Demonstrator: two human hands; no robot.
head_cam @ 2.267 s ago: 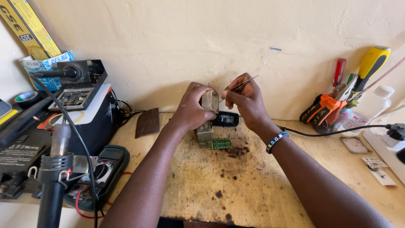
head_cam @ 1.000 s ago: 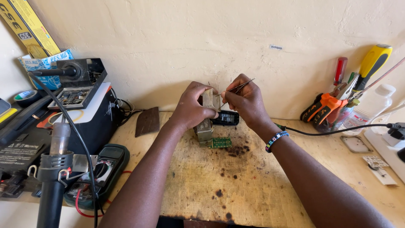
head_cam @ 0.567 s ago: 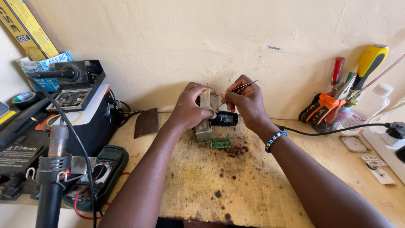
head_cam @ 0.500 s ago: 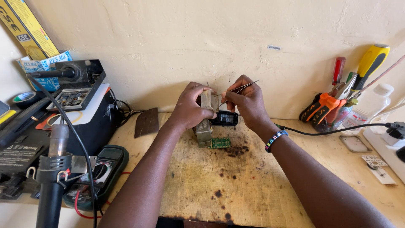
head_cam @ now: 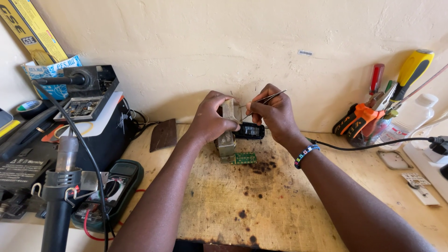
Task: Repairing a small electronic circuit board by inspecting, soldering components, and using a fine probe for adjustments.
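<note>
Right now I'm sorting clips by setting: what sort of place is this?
Probably a small electronics repair bench: a hot-air rework tool and multimeter stand at the left, and the right hand holds tweezers above a small green circuit board.

The tweezers' [head_cam: 267, 98] tips seem hidden behind the grey block [head_cam: 228, 125].

Bare board [head_cam: 261, 205] ahead; tools [head_cam: 382, 107] right — multimeter [head_cam: 109, 191] left.

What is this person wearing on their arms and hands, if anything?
Both forearms are bare, with no sleeves in view and no gloves. The left hand and its wrist show nothing worn. The right hand has a beaded bracelet at the wrist, with blue, black and white beads. No rings or watch can be made out.
</note>
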